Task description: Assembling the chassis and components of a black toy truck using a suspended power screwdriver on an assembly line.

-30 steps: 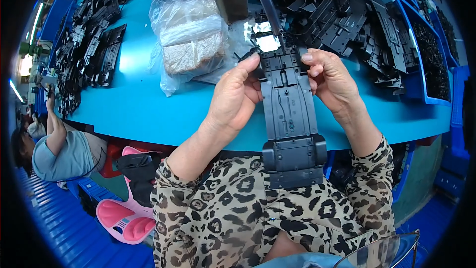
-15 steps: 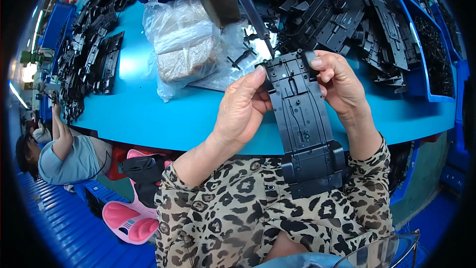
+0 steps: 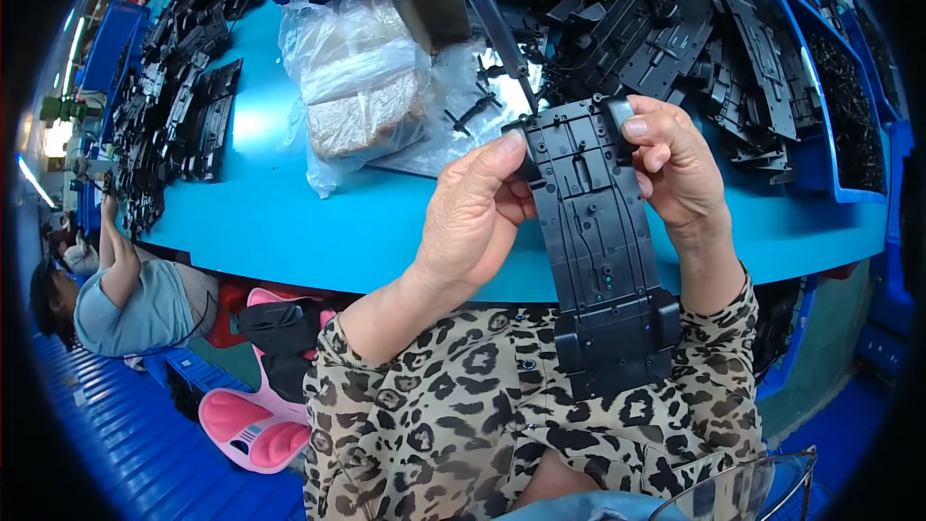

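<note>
Blue and smooth, the worktable (image 3: 289,222) carries heaps of black moulded parts (image 3: 694,39) at the far right and far left, with a crinkled clear bag (image 3: 362,96) between. Held above its near edge is a long black plastic chassis (image 3: 598,241), flat, ribbed and boxy at the near end. The left hand (image 3: 473,222) pinches its far left edge with thumb and fingers; the right hand (image 3: 675,164) wraps the far right corner. A hanging driver tip (image 3: 526,92) nearly touches the far end, so holding the plate level and steady seems wise.
</note>
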The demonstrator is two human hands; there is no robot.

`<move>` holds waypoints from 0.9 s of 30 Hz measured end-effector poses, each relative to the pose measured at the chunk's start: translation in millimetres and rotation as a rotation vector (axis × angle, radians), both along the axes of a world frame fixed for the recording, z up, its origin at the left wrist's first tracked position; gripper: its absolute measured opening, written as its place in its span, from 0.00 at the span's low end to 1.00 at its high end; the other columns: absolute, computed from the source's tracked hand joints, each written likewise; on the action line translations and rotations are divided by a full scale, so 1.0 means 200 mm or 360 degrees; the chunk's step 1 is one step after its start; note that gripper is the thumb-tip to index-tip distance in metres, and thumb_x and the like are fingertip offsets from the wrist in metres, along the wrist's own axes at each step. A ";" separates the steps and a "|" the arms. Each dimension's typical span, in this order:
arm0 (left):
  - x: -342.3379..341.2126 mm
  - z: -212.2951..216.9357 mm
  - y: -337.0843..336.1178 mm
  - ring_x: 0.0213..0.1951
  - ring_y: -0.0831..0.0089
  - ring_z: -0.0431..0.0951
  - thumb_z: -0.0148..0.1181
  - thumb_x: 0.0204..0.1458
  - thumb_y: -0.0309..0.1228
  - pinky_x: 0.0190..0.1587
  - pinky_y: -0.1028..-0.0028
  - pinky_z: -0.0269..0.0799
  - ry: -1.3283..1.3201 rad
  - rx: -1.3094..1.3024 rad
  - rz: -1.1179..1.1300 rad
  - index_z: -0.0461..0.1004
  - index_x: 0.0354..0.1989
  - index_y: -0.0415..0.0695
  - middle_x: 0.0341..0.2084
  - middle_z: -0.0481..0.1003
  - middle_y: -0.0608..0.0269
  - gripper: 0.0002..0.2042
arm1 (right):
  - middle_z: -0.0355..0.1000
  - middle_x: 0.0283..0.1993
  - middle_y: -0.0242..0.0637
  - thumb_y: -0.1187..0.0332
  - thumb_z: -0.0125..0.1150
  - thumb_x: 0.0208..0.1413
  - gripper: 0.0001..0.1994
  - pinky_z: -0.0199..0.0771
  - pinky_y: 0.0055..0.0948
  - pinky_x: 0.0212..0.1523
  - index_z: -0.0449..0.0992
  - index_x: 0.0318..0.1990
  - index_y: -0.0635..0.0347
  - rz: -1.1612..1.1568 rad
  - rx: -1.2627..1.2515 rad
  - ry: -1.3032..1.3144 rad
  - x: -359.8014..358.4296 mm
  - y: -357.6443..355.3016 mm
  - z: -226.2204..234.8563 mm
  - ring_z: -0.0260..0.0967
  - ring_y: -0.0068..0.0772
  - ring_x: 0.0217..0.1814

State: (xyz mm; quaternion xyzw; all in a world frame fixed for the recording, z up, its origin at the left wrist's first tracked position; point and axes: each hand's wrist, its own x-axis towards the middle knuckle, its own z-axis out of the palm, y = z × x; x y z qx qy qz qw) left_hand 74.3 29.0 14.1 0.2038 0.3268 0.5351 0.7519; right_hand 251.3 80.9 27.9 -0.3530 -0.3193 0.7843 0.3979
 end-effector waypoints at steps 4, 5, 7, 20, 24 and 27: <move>0.01 0.00 0.00 0.30 0.75 0.72 0.45 0.51 0.37 0.34 0.74 0.70 -0.0006 0.0005 0.0020 0.68 0.35 0.36 0.30 0.72 0.60 0.15 | 0.65 0.15 0.30 0.70 0.56 0.42 0.09 0.58 0.10 0.08 0.70 0.27 0.69 -0.0026 -0.0002 -0.0021 0.00 -0.01 -0.01 0.56 0.15 0.07; 0.00 -0.01 0.01 0.30 0.75 0.72 0.45 0.51 0.37 0.34 0.74 0.70 -0.0008 0.0001 0.0025 0.68 0.35 0.36 0.30 0.72 0.60 0.15 | 0.64 0.15 0.30 0.70 0.56 0.42 0.09 0.57 0.10 0.08 0.70 0.27 0.69 -0.0027 -0.0017 -0.0017 0.00 0.00 -0.01 0.56 0.15 0.07; -0.01 0.00 0.01 0.30 0.75 0.72 0.45 0.51 0.37 0.34 0.74 0.70 -0.0004 -0.0006 0.0043 0.68 0.35 0.36 0.29 0.72 0.60 0.14 | 0.64 0.14 0.29 0.70 0.56 0.42 0.09 0.57 0.09 0.07 0.70 0.27 0.69 -0.0025 -0.0035 -0.0015 -0.02 0.00 -0.02 0.56 0.14 0.07; -0.01 0.01 0.01 0.29 0.75 0.72 0.46 0.51 0.37 0.33 0.75 0.70 -0.0021 -0.0029 0.0035 0.68 0.35 0.36 0.29 0.72 0.59 0.14 | 0.66 0.17 0.31 0.70 0.55 0.42 0.09 0.56 0.09 0.07 0.70 0.27 0.70 -0.0025 -0.0022 0.0025 -0.01 -0.01 0.01 0.55 0.14 0.07; 0.00 0.01 0.02 0.29 0.75 0.72 0.46 0.51 0.37 0.33 0.74 0.70 -0.0031 -0.0034 0.0017 0.68 0.35 0.36 0.29 0.72 0.60 0.14 | 0.66 0.17 0.32 0.70 0.55 0.42 0.10 0.56 0.09 0.08 0.70 0.28 0.71 -0.0062 0.0002 0.0019 -0.01 -0.01 0.01 0.55 0.14 0.07; 0.00 0.01 0.02 0.29 0.75 0.72 0.46 0.51 0.37 0.33 0.75 0.70 -0.0034 -0.0040 0.0021 0.68 0.35 0.36 0.29 0.72 0.60 0.14 | 0.66 0.17 0.32 0.70 0.54 0.42 0.10 0.55 0.09 0.07 0.70 0.28 0.71 -0.0059 -0.0010 0.0026 -0.01 -0.01 0.01 0.55 0.14 0.07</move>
